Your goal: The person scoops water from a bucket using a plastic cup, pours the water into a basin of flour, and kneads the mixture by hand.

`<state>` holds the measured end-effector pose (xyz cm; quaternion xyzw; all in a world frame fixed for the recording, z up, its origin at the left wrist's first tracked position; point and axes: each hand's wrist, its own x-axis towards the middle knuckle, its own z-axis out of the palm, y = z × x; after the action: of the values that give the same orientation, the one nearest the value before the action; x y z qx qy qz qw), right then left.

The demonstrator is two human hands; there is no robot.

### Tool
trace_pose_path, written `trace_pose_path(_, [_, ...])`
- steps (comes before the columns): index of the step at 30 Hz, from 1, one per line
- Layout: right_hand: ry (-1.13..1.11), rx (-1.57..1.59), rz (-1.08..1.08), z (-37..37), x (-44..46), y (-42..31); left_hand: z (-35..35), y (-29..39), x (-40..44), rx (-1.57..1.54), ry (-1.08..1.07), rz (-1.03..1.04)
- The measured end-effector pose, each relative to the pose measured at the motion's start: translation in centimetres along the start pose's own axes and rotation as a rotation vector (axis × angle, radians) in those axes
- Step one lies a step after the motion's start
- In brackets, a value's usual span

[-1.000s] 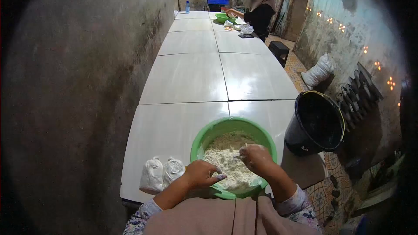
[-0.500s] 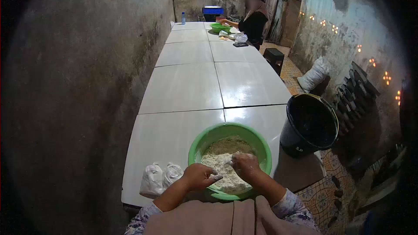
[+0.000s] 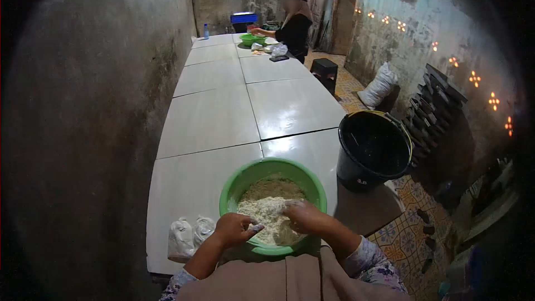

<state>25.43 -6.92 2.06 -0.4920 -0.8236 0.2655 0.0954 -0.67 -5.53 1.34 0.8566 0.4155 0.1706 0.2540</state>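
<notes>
A green basin stands at the near end of the table, holding white flour and a brownish powder towards its far side. My right hand reaches into the basin from the right, its floury fingers stretched over the flour and slightly blurred. Over the left part of the rim is my left hand, fingers loosely bent and apart, flour on the tips, nothing visible in it. Left of the basin sit two clear bags of white powder.
A black bucket stands right of the basin. Along the long tiled table, a person works at another green basin. A stool and a white sack are on the right; a wall runs along the left.
The view has swung to the right, so everything sits further left. My right hand has gone from curled to stretched fingers, and more brownish powder shows at the basin's near right. My left hand stays nearby.
</notes>
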Motion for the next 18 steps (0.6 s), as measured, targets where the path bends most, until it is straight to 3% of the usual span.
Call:
trace_pose_path(1, [0.001,-0.096,0.035,-1.5,-0.6,-0.4,0.0,-0.1,0.1,0.008,-0.010,-0.003])
trace_pose_path(2, [0.141,0.022,-0.057,-3.1,-1.7,0.2,0.1,-0.2,0.1,0.016,-0.018,-0.009])
trace_pose_path(4, [0.263,0.140,-0.023,-8.1,-3.9,-1.4,0.1,0.1,0.1,0.002,0.025,-0.013])
trace_pose_path(6, [0.278,0.187,0.121,-12.7,-5.4,-1.2,-0.4,0.7,0.1,0.017,0.024,-0.006])
trace_pose_path(8, [0.457,0.016,0.013,-16.9,-6.8,0.8,-0.4,1.0,0.2,0.013,0.018,-0.022])
trace_pose_path(11, [0.640,0.121,0.224,-22.6,-8.1,4.4,-0.2,0.3,0.1,0.065,-0.033,-0.054])
trace_pose_path(12, [0.671,0.195,0.337,-24.3,-8.2,6.8,-0.3,0.4,0.2,0.061,-0.028,-0.051])
trace_pose_path(16, [0.442,-0.235,0.838,-28.8,-6.8,19.4,-0.1,0.3,0.3,0.034,-0.035,-0.073])
trace_pose_path(18, [0.505,-0.309,0.852,-27.8,-5.5,29.8,-0.7,1.0,0.2,-0.021,-0.010,-0.072])
